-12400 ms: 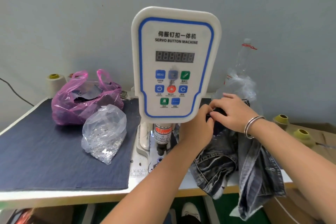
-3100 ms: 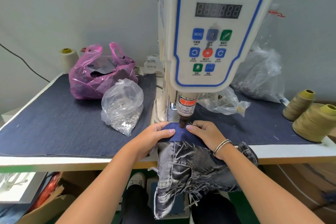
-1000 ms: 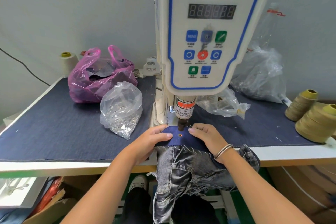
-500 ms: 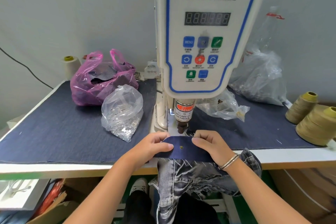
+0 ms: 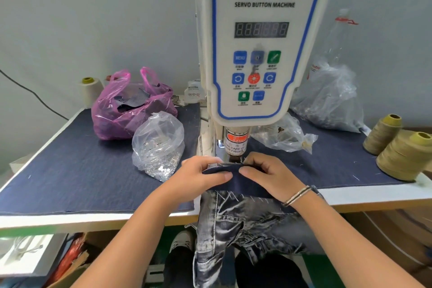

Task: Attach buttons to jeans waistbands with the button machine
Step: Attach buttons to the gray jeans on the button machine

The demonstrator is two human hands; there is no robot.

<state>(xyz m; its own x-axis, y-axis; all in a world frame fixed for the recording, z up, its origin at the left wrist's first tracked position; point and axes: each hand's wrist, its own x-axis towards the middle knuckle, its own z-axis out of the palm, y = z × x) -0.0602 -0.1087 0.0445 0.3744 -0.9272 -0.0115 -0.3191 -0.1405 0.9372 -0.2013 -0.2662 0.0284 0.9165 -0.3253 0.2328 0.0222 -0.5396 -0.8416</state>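
Head view: a person sits at a servo button machine and holds a pair of jeans in front of its punch.
Waistband: the dark waistband is lifted off the table edge, just in front of the ram; its top edge is folded over toward the person, likely so the face that was under the punch can be checked. No button shows on it from here.
Left hand: the left hand pinches the waistband's left part, thumb on the near face, fingers curled behind.
Right hand: the right hand pinches the right part the same way; the two thumbs nearly meet, which keeps the short stretch between them taut and flat.
Jeans body: the legs hang over the front of the table, so their weight stays clear of the punch.
Clear bag: a bag of small metal parts sits left of the machine, near the left hand, probably for easy refills.
Other items: a pink bag farther back, thread cones at the far right.
Caution: the ram carries a finger warning; both hands' fingertips lie near it.
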